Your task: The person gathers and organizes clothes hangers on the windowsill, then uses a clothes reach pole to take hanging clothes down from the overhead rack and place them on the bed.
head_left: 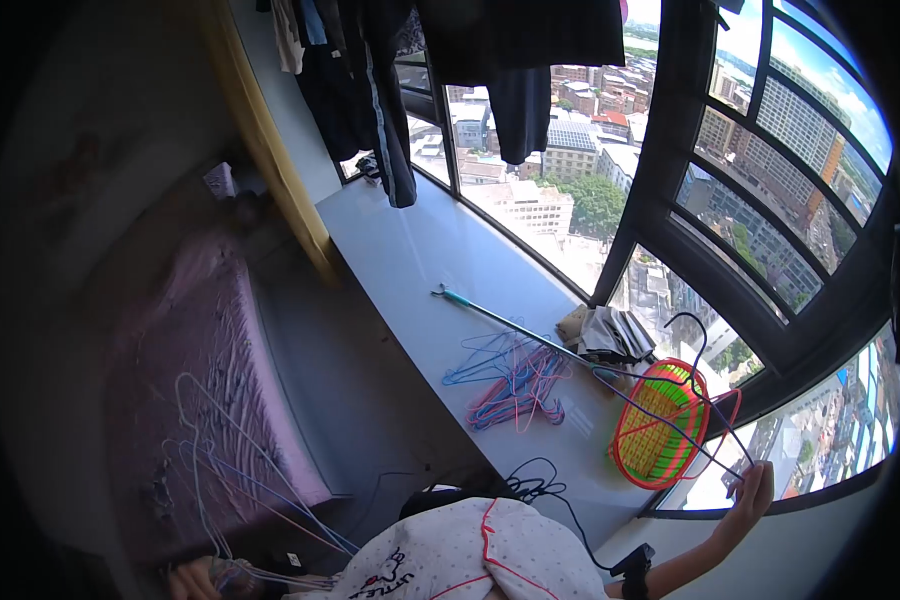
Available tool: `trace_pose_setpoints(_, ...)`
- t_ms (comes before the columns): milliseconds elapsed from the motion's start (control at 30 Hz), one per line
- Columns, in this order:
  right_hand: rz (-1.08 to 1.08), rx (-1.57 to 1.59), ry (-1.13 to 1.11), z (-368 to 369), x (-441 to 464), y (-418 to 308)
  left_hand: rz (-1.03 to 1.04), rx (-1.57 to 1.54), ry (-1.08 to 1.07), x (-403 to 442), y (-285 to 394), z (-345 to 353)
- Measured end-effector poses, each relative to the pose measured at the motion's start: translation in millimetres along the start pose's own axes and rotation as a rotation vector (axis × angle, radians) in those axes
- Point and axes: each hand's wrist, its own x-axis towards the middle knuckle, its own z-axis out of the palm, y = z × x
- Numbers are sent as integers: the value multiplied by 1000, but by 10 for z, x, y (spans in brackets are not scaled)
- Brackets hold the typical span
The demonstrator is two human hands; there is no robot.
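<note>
My right hand [754, 488] is raised at the right, its fingers closed on a dark wire clothes hanger [731, 433]. The hanger's hook points up, and its frame passes in front of a round red, green and yellow basket [658, 424]. Low at the left, my left hand [198, 578] grips several thin wire clothes hangers [206, 512], pale and blue, which fan upward over the bed. Part of this hand is dim and cut off by the lower edge. On the white ledge a heap of blue and pink hangers [518, 388] lies tangled.
A long pole [500, 318] rests across the ledge [410, 270] by the hangers. Dark clothes [515, 110] hang overhead before the windows. A dark cord [537, 485] coils at the ledge's near edge. A pink-covered bed [200, 330] and yellow curtain [270, 150] are left.
</note>
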Motion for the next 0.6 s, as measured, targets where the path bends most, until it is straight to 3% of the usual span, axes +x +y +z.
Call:
trace_pose_setpoints(33, 50, 41, -15, 52, -68, 85, 64, 63, 240, -358, 124, 45)
trace_pose_setpoints(67, 102, 71, -29, 110, -142, 147, -167, 276, 617, -749, 196, 9)
trace_pose_setpoints(100, 113, 169, 3, 240, -222, 150, -478, 947, 1207, -750, 10, 79)
trace_pose_setpoints(167, 170, 195, -83, 369, -373, 167, -1024, 796, 931, -425, -193, -457)
trace_pose_setpoints(300, 247, 246, -178, 695, -664, -39, -1148, 909, 922, -355, -576, -897)
trace_pose_setpoints(367, 233, 219, -245, 844, -779, -81, -1143, 882, 756, -319, -764, -907)
trace_pose_setpoints(500, 179, 158, -343, 1036, -949, -86, -1117, 800, 701, -358, -1073, -733)
trace_pose_setpoints(567, 145, 136, -331, 1056, -1014, -81, -969, 450, 770, -477, -1198, -672)
trace_pose_setpoints(600, 205, 214, -362, 1047, -1054, -92, -970, 438, 770, -536, -1281, -632)
